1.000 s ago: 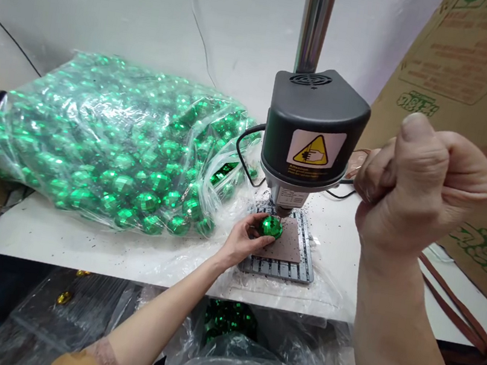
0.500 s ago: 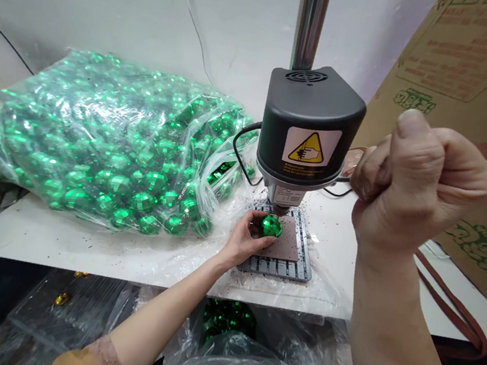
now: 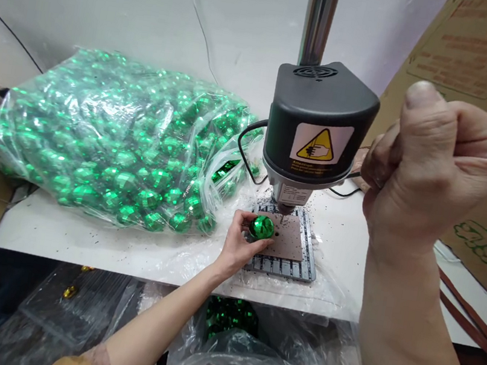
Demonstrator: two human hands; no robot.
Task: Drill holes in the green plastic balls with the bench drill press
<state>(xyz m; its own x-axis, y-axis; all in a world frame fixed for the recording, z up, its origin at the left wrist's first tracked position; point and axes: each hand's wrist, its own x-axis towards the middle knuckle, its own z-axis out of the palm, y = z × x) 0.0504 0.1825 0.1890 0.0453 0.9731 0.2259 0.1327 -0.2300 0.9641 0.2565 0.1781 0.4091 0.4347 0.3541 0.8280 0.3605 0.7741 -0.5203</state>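
Observation:
My left hand [image 3: 240, 244] is closed on a shiny green faceted ball [image 3: 262, 227], thumb on the near side and fingers behind. The ball is over the left part of a brown board [image 3: 291, 246], left of the thin drill bit [image 3: 282, 218] and apart from it. A small dark hole shows in the board beside the ball. The board lies on the slotted metal base [image 3: 310, 270] of a bench drill press [image 3: 325, 112]. Raised to the right of the drill head, my right hand [image 3: 434, 162] is curled in a fist; whatever it grips is hidden.
A large clear bag [image 3: 107, 144] of green balls fills the table's left side. Below the front edge, an open plastic bag [image 3: 281, 359] holds more green balls. A tall cardboard box [image 3: 473, 143] stands at the right, with a brown strap [image 3: 469, 326] nearby. Dark shavings dot the tabletop.
My left hand has drawn the green ball leftward from beneath the drill bit, uncovering the bit and the hole in the board. The right fist stays raised, and the whole view has shifted slightly.

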